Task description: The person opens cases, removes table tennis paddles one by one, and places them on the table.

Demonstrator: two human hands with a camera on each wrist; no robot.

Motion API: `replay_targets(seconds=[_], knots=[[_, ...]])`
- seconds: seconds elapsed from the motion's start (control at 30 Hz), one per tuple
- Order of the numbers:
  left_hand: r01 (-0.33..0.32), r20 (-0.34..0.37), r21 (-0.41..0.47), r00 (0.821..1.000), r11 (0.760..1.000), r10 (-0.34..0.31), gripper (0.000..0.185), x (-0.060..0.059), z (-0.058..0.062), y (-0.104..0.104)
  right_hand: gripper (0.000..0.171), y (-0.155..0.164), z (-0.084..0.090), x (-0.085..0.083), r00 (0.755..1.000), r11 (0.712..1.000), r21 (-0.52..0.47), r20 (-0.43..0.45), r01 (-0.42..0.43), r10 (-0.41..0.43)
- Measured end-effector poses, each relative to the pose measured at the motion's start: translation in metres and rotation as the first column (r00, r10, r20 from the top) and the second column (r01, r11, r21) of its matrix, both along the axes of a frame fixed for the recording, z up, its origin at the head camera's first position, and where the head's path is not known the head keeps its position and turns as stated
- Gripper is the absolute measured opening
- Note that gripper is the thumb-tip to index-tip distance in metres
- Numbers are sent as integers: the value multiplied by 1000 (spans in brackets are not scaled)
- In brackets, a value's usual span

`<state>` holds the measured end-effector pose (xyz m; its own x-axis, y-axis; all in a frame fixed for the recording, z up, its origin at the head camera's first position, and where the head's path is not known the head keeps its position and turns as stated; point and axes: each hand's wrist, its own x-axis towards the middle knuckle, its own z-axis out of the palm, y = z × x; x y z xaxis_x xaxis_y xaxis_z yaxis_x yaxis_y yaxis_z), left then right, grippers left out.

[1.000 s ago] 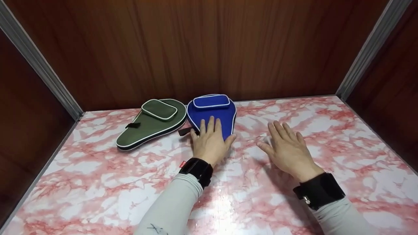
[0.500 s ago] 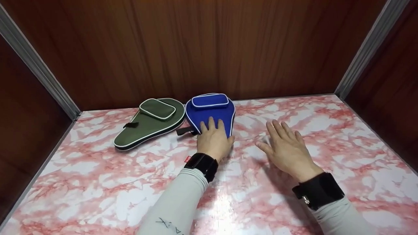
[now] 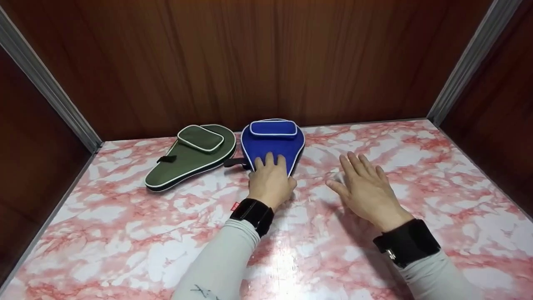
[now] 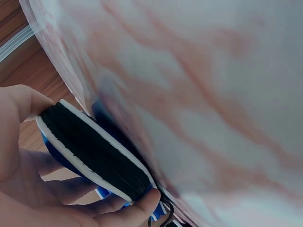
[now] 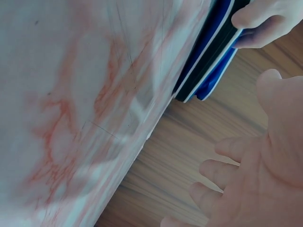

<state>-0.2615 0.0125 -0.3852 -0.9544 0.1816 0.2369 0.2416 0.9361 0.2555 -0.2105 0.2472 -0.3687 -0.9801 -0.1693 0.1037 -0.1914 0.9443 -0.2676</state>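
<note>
Left hand (image 3: 270,179) grips the narrow end of a blue paddle case (image 3: 272,143); right hand (image 3: 366,191) rests spread flat on the marble table (image 3: 125,233).

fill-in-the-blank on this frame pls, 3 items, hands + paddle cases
1. The left hand grips the narrow end of the ____ paddle case.
2. The right hand hovers open over the ____-patterned table, holding nothing.
3. The green paddle case lies to the ____ of the blue one, untouched.

Missing words: blue; marble; left
</note>
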Motion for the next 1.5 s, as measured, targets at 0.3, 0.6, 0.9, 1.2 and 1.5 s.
replay_targets(seconds=[0.3,0.6,0.9,1.2,1.5], knots=[[206,72,7,976,979,-206,72,7,8,-32,85,1,0,-1,1000,1000,8,15,-18,18],[359,87,58,928,932,-363,71,31,3,-69,86,-1,0,1,999,999,10,22,-39,38],[443,99,94,887,892,-451,68,48,1,-92,90,-1,0,0,999,999,21,23,-50,49],[514,148,82,841,854,-521,71,50,4,-105,89,3,1,-1,994,996,-28,68,-79,81],[584,179,125,782,802,-597,58,57,13,-115,88,0,2,1,983,985,-67,76,-160,165]])
